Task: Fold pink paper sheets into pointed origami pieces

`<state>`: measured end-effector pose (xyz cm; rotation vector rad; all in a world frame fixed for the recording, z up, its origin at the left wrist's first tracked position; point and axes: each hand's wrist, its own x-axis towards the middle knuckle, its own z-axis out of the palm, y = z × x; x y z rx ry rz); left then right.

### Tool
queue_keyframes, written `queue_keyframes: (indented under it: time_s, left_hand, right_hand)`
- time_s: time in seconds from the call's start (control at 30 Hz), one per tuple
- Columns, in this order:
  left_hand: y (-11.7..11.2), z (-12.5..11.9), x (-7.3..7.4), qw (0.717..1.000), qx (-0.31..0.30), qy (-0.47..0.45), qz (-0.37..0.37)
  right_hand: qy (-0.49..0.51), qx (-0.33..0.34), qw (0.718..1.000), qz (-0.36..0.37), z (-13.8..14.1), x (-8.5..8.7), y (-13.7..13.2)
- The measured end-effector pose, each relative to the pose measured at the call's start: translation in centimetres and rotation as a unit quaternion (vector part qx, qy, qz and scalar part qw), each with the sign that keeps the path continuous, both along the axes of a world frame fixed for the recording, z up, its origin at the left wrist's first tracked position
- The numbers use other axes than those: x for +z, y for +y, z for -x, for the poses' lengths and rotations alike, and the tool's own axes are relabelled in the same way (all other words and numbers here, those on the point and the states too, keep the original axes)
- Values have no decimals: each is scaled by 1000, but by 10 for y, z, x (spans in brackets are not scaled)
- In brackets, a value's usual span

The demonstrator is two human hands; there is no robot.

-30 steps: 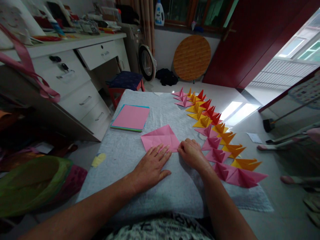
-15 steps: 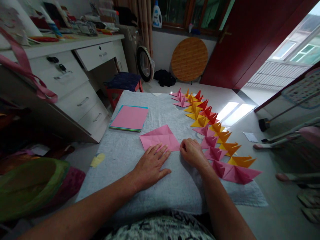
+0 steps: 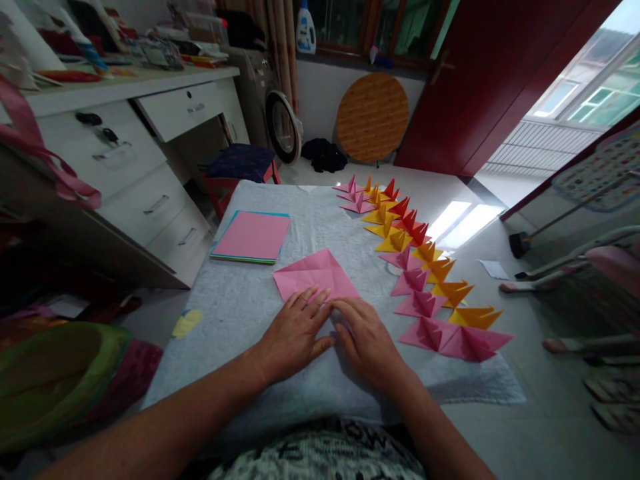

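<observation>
A sheet of pink origami paper, creased and folded along its near edge, lies on the cloth-covered table. My left hand rests flat on its near edge with the fingers stretched out. Beside it, my right hand touches the same folded edge near the middle, fingers extended and held close together, nothing gripped. The fingertips of both hands almost meet and cover part of that edge. Left of the sheet sits a square stack of coloured paper, pink on top. Folded pink paper cranes stand to the right.
Rows of yellow cranes and red cranes run along the table's right side. A blue-topped stool stands beyond the far left corner. White drawers are at the left, above a green-rimmed bag.
My right hand has slid left along the folded edge, from the sheet's right corner to beside my left hand, and its curled fingers have straightened. My left hand stays on the paper.
</observation>
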<state>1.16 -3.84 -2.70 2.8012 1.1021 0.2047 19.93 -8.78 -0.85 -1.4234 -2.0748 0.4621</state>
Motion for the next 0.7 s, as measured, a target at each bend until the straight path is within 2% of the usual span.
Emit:
queue_keyframes:
  time_s: [0.27,0.7]
  left_hand:
    - [1,1,-4,1000,-2,-5,-12]
    - [2,2,-5,1000,-3,-1,-15]
  right_hand:
    - [-83,-14,996,34,13,-13,2]
    - [-180,-89,980,10,8,-13,-8]
